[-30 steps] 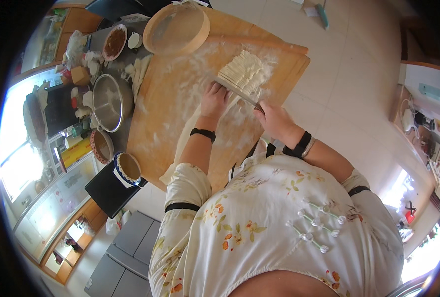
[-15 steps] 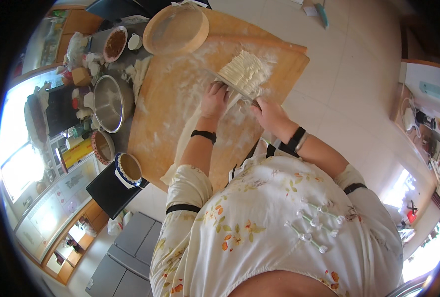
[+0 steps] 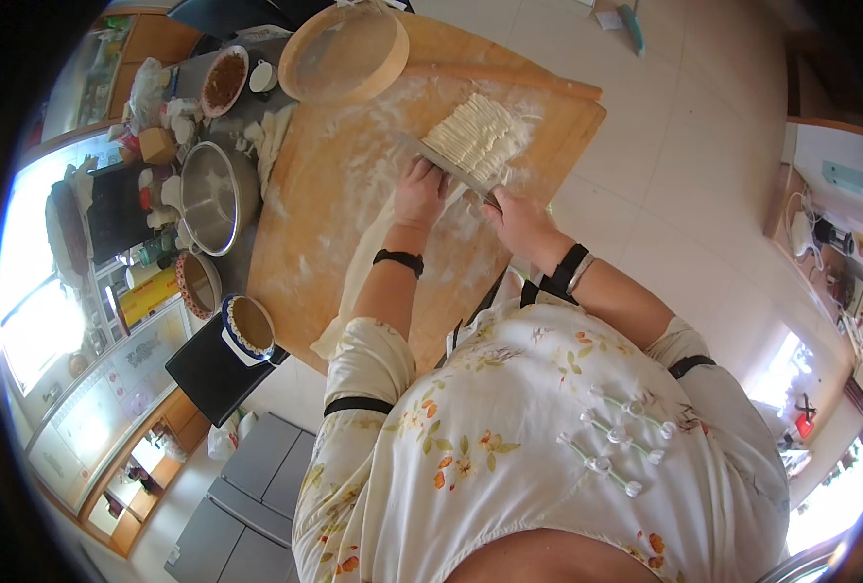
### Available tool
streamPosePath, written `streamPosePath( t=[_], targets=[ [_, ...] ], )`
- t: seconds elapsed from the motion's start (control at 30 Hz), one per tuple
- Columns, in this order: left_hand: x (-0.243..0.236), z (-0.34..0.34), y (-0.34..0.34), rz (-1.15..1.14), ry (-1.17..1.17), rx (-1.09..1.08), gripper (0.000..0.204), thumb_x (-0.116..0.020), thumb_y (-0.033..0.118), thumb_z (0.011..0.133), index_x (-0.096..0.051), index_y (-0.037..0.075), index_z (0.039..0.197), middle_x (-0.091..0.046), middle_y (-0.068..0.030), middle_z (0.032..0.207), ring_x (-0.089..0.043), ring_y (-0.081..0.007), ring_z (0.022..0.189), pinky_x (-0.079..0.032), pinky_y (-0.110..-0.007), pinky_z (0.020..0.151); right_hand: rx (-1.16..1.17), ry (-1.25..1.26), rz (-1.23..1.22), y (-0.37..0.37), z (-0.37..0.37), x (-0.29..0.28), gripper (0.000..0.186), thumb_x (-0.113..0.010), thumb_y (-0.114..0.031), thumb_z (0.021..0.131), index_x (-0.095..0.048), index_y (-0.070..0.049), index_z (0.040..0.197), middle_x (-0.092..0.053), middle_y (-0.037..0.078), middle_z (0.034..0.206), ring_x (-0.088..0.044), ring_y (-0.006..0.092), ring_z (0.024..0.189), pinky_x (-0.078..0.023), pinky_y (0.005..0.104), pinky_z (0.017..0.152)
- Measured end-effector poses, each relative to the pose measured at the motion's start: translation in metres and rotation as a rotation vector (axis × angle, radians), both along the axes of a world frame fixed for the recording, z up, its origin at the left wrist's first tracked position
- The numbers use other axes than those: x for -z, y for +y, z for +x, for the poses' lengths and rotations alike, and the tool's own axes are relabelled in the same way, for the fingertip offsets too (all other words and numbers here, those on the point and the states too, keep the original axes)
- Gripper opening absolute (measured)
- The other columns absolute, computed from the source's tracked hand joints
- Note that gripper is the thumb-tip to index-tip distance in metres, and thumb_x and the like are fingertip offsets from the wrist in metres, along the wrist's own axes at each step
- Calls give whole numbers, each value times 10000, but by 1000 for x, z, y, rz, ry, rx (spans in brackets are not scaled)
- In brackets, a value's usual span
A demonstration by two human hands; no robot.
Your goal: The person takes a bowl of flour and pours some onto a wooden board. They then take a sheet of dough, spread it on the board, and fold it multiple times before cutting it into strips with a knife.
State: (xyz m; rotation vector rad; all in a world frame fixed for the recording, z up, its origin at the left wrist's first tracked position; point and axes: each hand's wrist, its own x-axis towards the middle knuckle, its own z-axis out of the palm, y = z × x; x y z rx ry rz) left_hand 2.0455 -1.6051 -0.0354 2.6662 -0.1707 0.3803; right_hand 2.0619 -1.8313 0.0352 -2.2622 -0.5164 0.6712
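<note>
My right hand [image 3: 527,229] is closed around the handle of a wide-bladed knife [image 3: 456,173], its blade slanting up to the left. Close behind the blade, my left hand [image 3: 420,196] presses down with bent fingers on a folded sheet of dough [image 3: 365,277]. The pale, floury sheet runs from under that hand to the near edge of a wooden board [image 3: 305,223]. Beyond the knife lies a block of thin cut noodles [image 3: 480,136], in rows side by side. The blade hides where it meets the dough, and my left fingertips are partly hidden.
A long rolling pin [image 3: 509,80] lies along the board's far side, beside a round sieve [image 3: 393,70]. To the left stand a metal bowl [image 3: 246,194], a bowl of brown food [image 3: 225,82], a white cup [image 3: 263,78] and a blue-patterned bowl [image 3: 250,342].
My right hand and the knife handle have shifted slightly left and nearer the left hand. The cut noodles look more evenly lined up behind the blade. My left hand has barely moved.
</note>
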Motion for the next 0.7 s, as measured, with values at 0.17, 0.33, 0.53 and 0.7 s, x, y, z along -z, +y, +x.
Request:
streamPosePath(
  t=[0.17,0.33,0.53,0.7],
  targets=[
    [-5,-1,2,-34,-17,2,166,-720,108,807,-712,55,964,-676,-99,1088,-616,-324,1065,-533,-412,911,-15,19,11,-15,0,-14,346,-548,-356,1004,-576,-17,1065,-676,289,926,-650,494,850,-522,563,759],
    [-7,0,-1,-4,-25,-11,144,-716,109,811,-706,56,944,-675,-91,1075,-615,-317,1053,-532,-414,903,-19,45,-58,-16,-4,-19,337,-542,-352,1007,-577,-21,1058,-670,296,920,-651,506,847,-528,562,766],
    [-3,-3,0,13,-29,-17,149,-719,110,809,-708,55,946,-675,-91,1077,-610,-318,1069,-524,-413,921,-28,74,-88,-6,-2,-11,348,-532,-364,1009,-567,-27,1092,-685,291,893,-660,494,854,-524,568,767],
    [-2,-2,-1,-30,-10,-13,157,-727,107,814,-710,48,958,-677,-97,1086,-609,-323,1082,-524,-425,928,22,58,12,3,2,-2,353,-531,-348,1010,-568,-11,1110,-692,280,883,-665,482,853,-523,554,745]
  ],
)
